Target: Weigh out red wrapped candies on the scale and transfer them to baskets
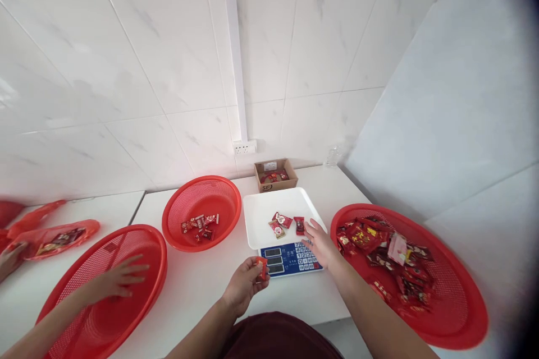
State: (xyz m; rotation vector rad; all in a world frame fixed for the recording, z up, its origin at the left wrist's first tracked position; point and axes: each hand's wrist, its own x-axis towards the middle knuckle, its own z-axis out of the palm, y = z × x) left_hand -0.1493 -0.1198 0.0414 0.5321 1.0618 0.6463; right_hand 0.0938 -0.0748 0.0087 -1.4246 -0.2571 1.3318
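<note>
My left hand (246,286) is closed on a small red wrapped snack (261,268), held low in front of the scale's keypad. Over the right edge of the white weighing tray (257,219) is my right hand (319,244), its fingers apart. The fingertips are beside a dark red snack packet (299,226); whether they touch it I cannot tell. Two more wrapped packets, one red and white (282,220) and one cream and red (277,229), lie on the tray. The blue scale panel (290,259) shows partly under my right hand.
Right of the scale, a large red basket (467,314) holds many packets. A red basket (229,190) with several packets stands left. Behind is a small cardboard box (275,184). At far left, another person's hand (118,280) reaches into a red basket (158,247), near a red plastic bag (84,230).
</note>
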